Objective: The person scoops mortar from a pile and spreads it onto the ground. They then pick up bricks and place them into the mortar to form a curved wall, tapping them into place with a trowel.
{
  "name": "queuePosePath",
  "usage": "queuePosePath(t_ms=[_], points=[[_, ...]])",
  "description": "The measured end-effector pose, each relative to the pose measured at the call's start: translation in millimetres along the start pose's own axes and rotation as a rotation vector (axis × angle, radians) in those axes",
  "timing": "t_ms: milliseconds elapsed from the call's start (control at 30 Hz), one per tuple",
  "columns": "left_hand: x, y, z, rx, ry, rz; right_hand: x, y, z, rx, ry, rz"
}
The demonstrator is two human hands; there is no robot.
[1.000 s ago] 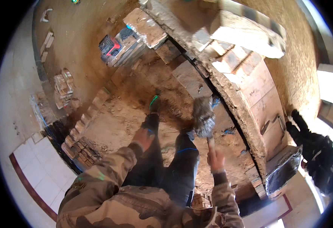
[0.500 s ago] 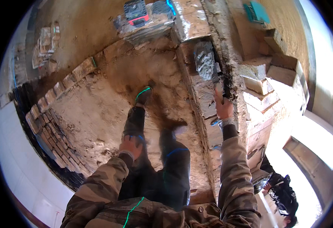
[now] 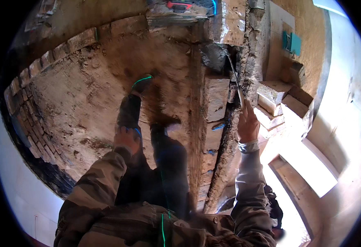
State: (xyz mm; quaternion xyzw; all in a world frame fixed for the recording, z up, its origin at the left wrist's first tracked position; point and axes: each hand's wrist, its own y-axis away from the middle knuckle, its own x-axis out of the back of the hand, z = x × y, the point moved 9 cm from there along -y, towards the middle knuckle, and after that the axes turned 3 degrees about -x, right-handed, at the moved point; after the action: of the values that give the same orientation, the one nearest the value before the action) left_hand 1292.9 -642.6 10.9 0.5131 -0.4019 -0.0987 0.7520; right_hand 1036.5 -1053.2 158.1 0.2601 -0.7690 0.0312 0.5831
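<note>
My right hand (image 3: 248, 125) is closed round a trowel (image 3: 238, 85), whose thin blade shows nearly edge-on. The blade points away from me along the gap beside a row of bricks (image 3: 215, 99). Its far end is by a grey lump of wet mortar (image 3: 214, 57) on the brick row, but I cannot tell if they touch. My left hand (image 3: 127, 140) lies on my left knee with its fingers spread and nothing in it.
Sandy ground with a low brick edging (image 3: 59, 51) lies left of the wall. Stacked bricks (image 3: 277, 96) stand to the right, with a teal object (image 3: 292, 43) beyond them. A red and black device (image 3: 179, 6) sits at the far end. Another person (image 3: 274, 210) is at the lower right.
My view has shifted, bringing the wall nearer the middle. My right hand has turned, and the trowel now reaches forward toward the mortar. My left hand stays on the knee.
</note>
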Motion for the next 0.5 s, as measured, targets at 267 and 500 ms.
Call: queuePosePath(t_ms=[267, 500], points=[[6.9, -5.0, -10.2, -0.002, 0.072, 0.043, -1.6, -52.9, -32.0, 0.034, 0.616, -0.298], [9.9, -10.9, -25.0, 0.068, 0.134, -0.145, 9.9, -46.2, -17.8, -0.096, 0.648, -0.562]])
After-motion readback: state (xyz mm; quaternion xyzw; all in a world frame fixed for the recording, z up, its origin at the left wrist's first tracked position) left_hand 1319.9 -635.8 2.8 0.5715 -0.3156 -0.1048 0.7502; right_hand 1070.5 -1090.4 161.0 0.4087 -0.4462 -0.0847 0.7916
